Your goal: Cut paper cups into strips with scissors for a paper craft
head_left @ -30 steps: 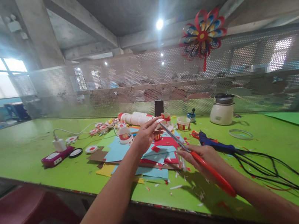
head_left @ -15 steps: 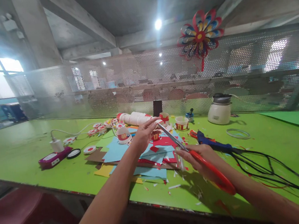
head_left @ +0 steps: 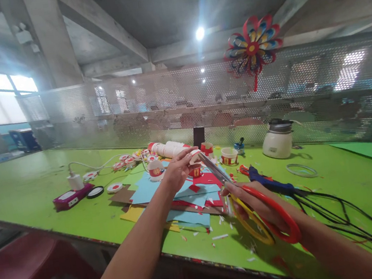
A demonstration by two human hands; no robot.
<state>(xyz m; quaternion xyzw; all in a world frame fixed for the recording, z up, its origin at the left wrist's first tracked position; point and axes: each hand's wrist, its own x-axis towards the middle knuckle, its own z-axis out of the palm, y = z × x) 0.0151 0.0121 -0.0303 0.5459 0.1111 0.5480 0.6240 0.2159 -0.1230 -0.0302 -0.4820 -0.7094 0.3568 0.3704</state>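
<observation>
My left hand (head_left: 177, 171) is closed, its fingers pinching a white paper cup piece (head_left: 195, 157) whose exact shape is partly hidden. Just below it shows a red cup with gold marks (head_left: 195, 171); I cannot tell whether the two are joined. My right hand (head_left: 251, 199) grips scissors (head_left: 216, 170) with one red and one yellow handle. Their blades point up and left, the tips at the white piece. Beneath both hands lie light blue paper sheets (head_left: 148, 194) and red paper (head_left: 209, 179). White and red scraps are strewn near the table's front edge.
A glue gun (head_left: 269, 183) with black cables lies at right, near a white kettle (head_left: 277, 140). Decorated paper cups (head_left: 229, 156) and a dark phone (head_left: 198, 136) stand behind the papers. At left sits a purple power strip (head_left: 72, 197). A perforated screen (head_left: 165, 91) borders the green table.
The scissor handles have spread apart, bringing the yellow one into sight. The white piece in my left hand shows more clearly. The whole view has shifted slightly.
</observation>
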